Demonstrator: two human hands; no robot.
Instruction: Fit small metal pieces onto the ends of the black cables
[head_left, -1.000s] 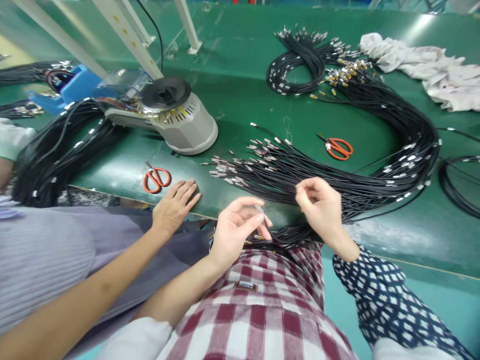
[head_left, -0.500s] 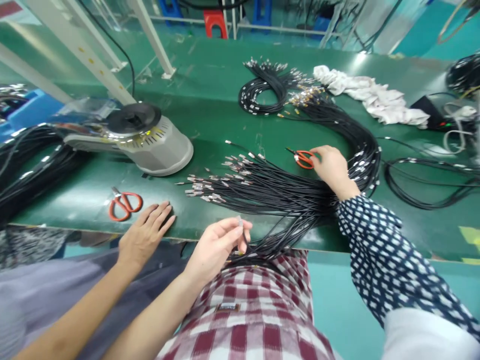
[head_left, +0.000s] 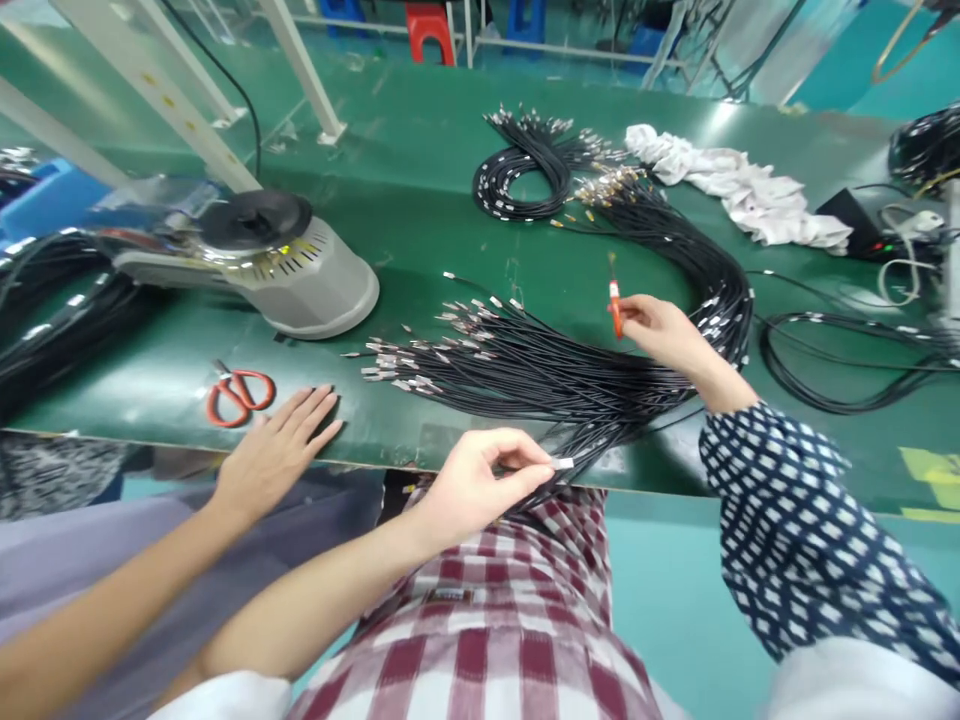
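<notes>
My left hand [head_left: 487,482] is at the table's front edge, thumb and finger pinched on a small white-tagged end of a black cable [head_left: 562,463]. Orange-handled scissors [head_left: 616,310] are in my right hand [head_left: 661,335], seen edge-on with the blades pointing away from me. Beneath and beside that hand lies a thick bundle of black cables [head_left: 555,375], its metal-tipped ends fanned out to the left. Some cables hang over the front edge near my left hand.
A co-worker's hand [head_left: 277,440] lies flat at left, beside red-handled scissors [head_left: 240,393]. A grey machine [head_left: 315,285] stands behind them. Farther back are a coiled cable bundle [head_left: 487,190] and a crumpled white cloth [head_left: 750,195]. More cables [head_left: 780,370] lie at right.
My left hand has moved right, bringing the white-tagged cable end along. The scissors in my right hand have turned from flat to edge-on, blades now pointing away.
</notes>
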